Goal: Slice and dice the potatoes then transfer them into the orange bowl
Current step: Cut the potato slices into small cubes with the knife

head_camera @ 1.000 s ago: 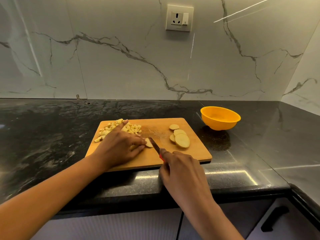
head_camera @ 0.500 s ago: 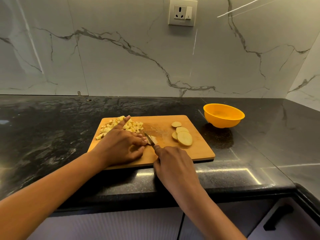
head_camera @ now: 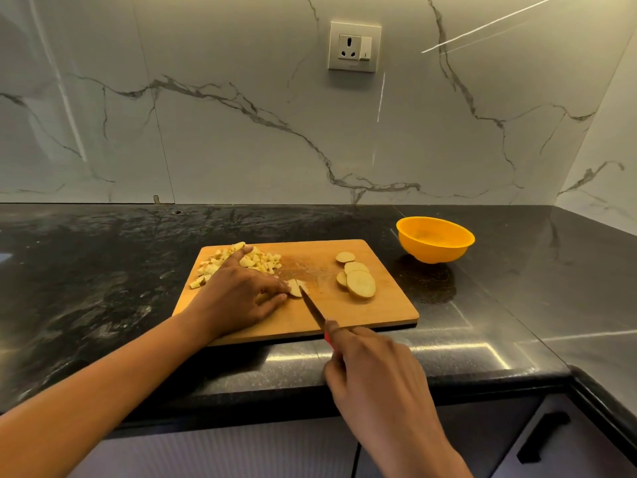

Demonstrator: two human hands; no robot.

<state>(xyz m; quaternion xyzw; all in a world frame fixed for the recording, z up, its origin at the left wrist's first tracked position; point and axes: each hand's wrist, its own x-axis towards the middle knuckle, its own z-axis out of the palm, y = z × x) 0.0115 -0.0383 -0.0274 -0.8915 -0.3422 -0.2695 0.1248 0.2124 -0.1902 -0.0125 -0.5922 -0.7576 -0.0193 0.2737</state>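
The left hand [head_camera: 241, 294] curls its fingers over a potato slice [head_camera: 295, 288] on the cutting board [head_camera: 379, 313], apparently pinning it. The right hand [head_camera: 372, 367] grips the knife [head_camera: 312, 307], its tip at the slice. The orange bowl [head_camera: 435, 240] stands beside the board.

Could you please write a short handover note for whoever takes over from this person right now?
Left hand holds a half-cut slice on the cutting board; right hand grips the knife, tip at that slice.
Done: diced pile at the board's far left.
Left: dice this slice and the whole slices on the right, then move everything into the orange bowl, which shows no potato.
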